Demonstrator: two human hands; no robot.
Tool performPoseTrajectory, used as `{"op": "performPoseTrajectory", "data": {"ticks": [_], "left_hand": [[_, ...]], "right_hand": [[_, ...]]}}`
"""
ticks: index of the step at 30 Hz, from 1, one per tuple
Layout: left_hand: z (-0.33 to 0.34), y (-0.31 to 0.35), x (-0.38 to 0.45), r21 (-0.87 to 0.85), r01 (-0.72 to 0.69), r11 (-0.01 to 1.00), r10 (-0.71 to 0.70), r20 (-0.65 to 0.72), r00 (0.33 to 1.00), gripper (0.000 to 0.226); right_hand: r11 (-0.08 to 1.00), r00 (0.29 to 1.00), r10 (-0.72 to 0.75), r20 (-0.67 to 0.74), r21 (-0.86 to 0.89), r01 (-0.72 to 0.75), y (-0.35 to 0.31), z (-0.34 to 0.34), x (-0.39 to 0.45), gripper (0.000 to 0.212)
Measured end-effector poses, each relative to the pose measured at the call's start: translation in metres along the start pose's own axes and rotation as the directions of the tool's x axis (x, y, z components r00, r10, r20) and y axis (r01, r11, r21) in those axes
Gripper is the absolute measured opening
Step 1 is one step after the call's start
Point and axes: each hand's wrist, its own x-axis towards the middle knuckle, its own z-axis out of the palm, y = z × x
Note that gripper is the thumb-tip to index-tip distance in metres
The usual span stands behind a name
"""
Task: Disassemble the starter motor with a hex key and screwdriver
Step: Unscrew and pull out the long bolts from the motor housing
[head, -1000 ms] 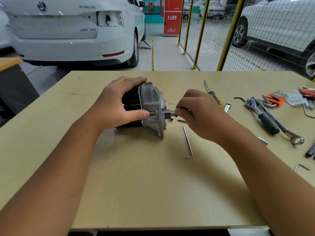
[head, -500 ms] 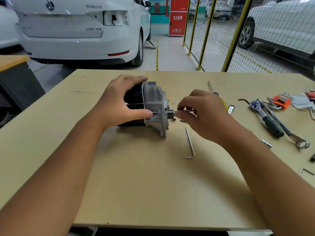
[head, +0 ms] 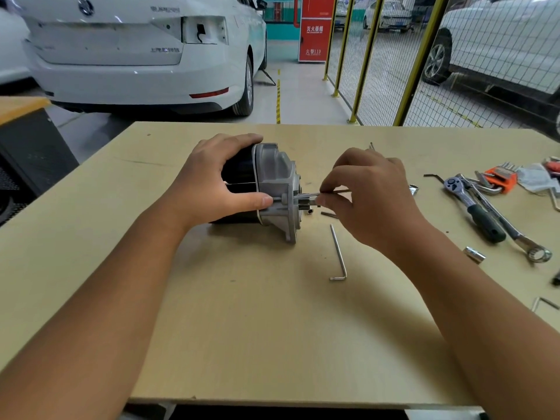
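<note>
We see the starter motor point(head: 266, 189) lying on its side near the middle of the table point(head: 272, 344), its long axis running left to right: the black cylindrical body points toward our left, and the grey cast housing with the small pinion faces right. Our left hand point(head: 212, 183) wraps over the black body, fingers curled across the top and the thumb pressed against the lower front of the housing, holding the motor steady. Our right hand point(head: 366, 198) sits just to the right of the housing face, its fingers narrowly pinched on a thin metal rod point(head: 318, 194) that reaches level into the housing; whether it is a bolt or a key we cannot tell. A loose hex key point(head: 338, 253) lies on the table just in front of that hand. Farther right, well apart from the motor, lie a ratchet wrench point(head: 472, 207), a socket point(head: 475, 254) and an orange hex key holder point(head: 498, 178).
</note>
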Motion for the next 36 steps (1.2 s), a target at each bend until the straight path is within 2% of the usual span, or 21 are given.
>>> {"op": "performPoseTrajectory", "data": {"ticks": [5,8,11,20,27,31,36], "left_hand": [[0.001,0.002,0.0,0.003,-0.006,1.0,0.006,-0.004,1.0,0.093],[0.001,0.0,0.001,-0.002,-0.004,1.0,0.004,-0.007,1.0,0.093],[0.001,0.0,0.002,-0.005,-0.004,1.0,0.004,0.0,1.0,0.093],[0.001,-0.002,0.002,-0.027,-0.005,1.0,0.005,0.001,1.0,0.095],[0.001,-0.003,0.001,-0.031,0.004,0.999,-0.004,0.007,1.0,0.096],[0.001,-0.004,0.002,-0.028,-0.001,1.0,0.001,0.007,1.0,0.096],[0.002,-0.004,0.002,-0.019,-0.004,1.0,0.004,0.007,1.0,0.095]], "right_hand": [[0.992,0.993,-0.044,0.105,0.121,0.031,0.006,-0.002,0.001,0.012],[0.993,0.986,-0.038,0.16,0.121,0.019,0.011,-0.002,0.002,0.022],[0.994,0.98,-0.04,0.196,0.112,0.018,0.014,-0.006,0.004,0.017],[0.999,0.995,-0.015,0.094,0.047,0.011,0.009,-0.008,0.002,0.006],[0.99,0.977,-0.084,0.196,0.129,0.059,0.017,-0.004,0.002,0.008],[0.988,0.977,-0.081,0.197,0.143,0.053,0.019,-0.002,0.003,0.018],[0.993,0.989,-0.08,0.121,0.096,0.069,0.018,-0.004,0.003,0.013]]}}
